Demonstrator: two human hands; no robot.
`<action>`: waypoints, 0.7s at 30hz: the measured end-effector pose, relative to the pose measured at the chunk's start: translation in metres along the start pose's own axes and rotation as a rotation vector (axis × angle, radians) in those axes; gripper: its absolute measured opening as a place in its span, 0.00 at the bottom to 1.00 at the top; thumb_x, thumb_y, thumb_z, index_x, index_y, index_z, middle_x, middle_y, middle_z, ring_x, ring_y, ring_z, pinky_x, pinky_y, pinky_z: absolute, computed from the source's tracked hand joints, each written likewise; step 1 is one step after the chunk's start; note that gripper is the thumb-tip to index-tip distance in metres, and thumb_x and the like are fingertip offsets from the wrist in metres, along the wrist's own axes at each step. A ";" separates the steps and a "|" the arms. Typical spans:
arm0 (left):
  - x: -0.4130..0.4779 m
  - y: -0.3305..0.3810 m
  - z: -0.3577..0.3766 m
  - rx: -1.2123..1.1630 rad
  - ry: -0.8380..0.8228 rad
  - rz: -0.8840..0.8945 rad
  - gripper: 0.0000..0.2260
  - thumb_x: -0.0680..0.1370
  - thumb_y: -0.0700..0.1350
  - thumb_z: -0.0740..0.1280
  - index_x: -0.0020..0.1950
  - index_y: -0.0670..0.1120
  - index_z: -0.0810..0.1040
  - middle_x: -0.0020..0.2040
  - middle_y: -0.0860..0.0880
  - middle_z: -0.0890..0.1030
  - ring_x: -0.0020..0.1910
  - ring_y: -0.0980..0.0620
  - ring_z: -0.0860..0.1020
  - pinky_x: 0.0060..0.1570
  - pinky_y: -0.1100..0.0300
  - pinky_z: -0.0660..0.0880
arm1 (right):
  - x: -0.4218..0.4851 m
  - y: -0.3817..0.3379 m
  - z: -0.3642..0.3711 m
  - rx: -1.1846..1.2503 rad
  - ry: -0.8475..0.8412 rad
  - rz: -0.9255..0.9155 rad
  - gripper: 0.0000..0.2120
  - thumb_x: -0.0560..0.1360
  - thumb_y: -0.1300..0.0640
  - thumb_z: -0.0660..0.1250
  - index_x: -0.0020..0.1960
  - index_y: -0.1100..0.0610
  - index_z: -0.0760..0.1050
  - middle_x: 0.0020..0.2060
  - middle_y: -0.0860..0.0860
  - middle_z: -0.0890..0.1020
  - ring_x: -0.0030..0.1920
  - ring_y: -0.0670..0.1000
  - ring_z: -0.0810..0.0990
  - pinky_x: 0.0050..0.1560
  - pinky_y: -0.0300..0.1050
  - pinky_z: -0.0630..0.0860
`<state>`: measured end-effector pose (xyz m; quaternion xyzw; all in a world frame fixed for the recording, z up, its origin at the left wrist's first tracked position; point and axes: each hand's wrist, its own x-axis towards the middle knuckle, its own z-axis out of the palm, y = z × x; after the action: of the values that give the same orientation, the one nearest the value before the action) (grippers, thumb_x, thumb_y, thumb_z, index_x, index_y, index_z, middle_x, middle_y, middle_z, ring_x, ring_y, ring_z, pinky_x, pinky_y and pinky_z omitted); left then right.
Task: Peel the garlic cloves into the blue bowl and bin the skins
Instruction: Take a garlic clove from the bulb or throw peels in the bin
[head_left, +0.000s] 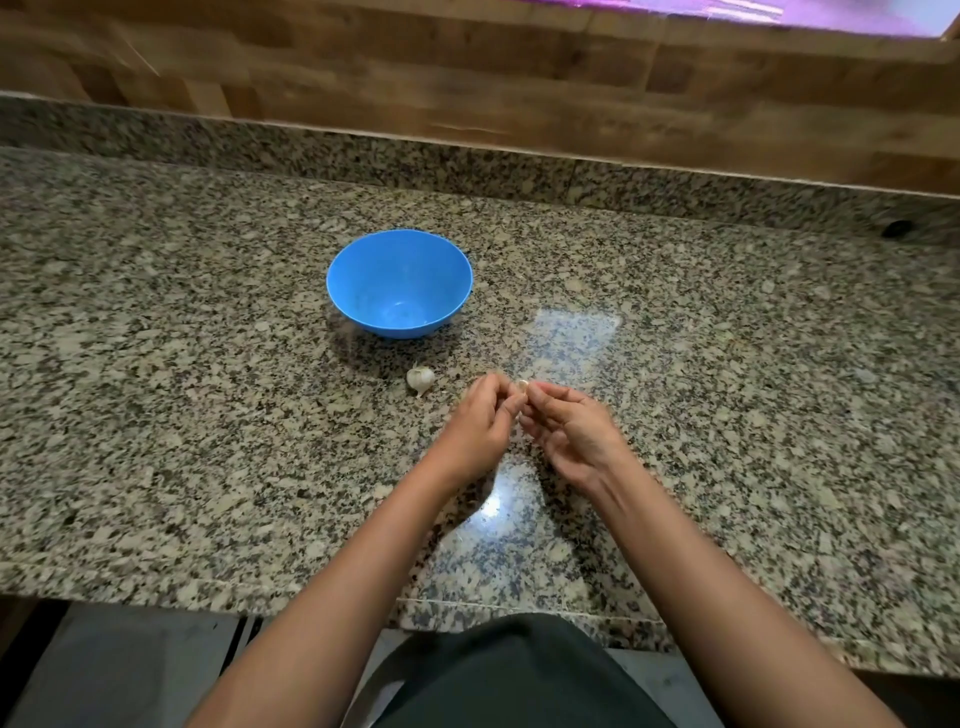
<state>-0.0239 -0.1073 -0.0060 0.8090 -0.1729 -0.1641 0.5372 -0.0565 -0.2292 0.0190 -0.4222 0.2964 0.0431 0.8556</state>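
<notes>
Working a clove (522, 384) right now, and it looks like early days. The left hand (480, 421) and the right hand (566, 431) meet above the middle of the counter (208, 364), between the bowl (363, 306) and the near edge. The fingers (498, 387) of both hands are curled in and pinched on that one small clove, which pokes out pale just above the fingertips. Whether its skin is off, half off or untouched is too small to tell.

The bowl sits a little left of centre, closer to the back edge than the hands are, and it looks empty, so no peeled clove has landed there yet. Just in front of it, toward the near edge and to the left of the hands, lies the bulb (420, 379), on the counter and apart from the bowl.

So by my read almost everything is ahead: finish this clove, drop it in the bowl, break down the rest of the bulb. The skins have to go too, and no bin is in view here.
</notes>
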 end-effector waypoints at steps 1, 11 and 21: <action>-0.002 0.000 0.001 0.040 -0.028 -0.003 0.06 0.81 0.46 0.57 0.49 0.45 0.69 0.47 0.50 0.72 0.43 0.55 0.71 0.45 0.60 0.72 | 0.001 0.000 -0.001 0.022 0.005 0.014 0.04 0.73 0.69 0.64 0.47 0.66 0.76 0.39 0.57 0.81 0.38 0.51 0.79 0.39 0.40 0.79; -0.015 -0.012 -0.008 0.033 0.001 -0.077 0.02 0.79 0.43 0.63 0.47 0.46 0.73 0.41 0.51 0.75 0.38 0.56 0.73 0.37 0.67 0.69 | 0.001 0.006 -0.011 -0.100 0.015 -0.027 0.05 0.75 0.69 0.63 0.49 0.67 0.75 0.40 0.59 0.80 0.36 0.51 0.80 0.38 0.38 0.81; -0.011 0.001 -0.001 -0.369 0.081 -0.237 0.07 0.75 0.42 0.70 0.52 0.42 0.80 0.41 0.48 0.82 0.35 0.56 0.77 0.31 0.67 0.73 | -0.006 0.010 -0.018 -0.404 -0.062 -0.150 0.08 0.72 0.67 0.68 0.51 0.68 0.77 0.41 0.60 0.82 0.38 0.52 0.83 0.43 0.41 0.81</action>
<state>-0.0331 -0.1020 -0.0039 0.7176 -0.0217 -0.2224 0.6596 -0.0725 -0.2355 0.0070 -0.6045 0.2231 0.0507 0.7631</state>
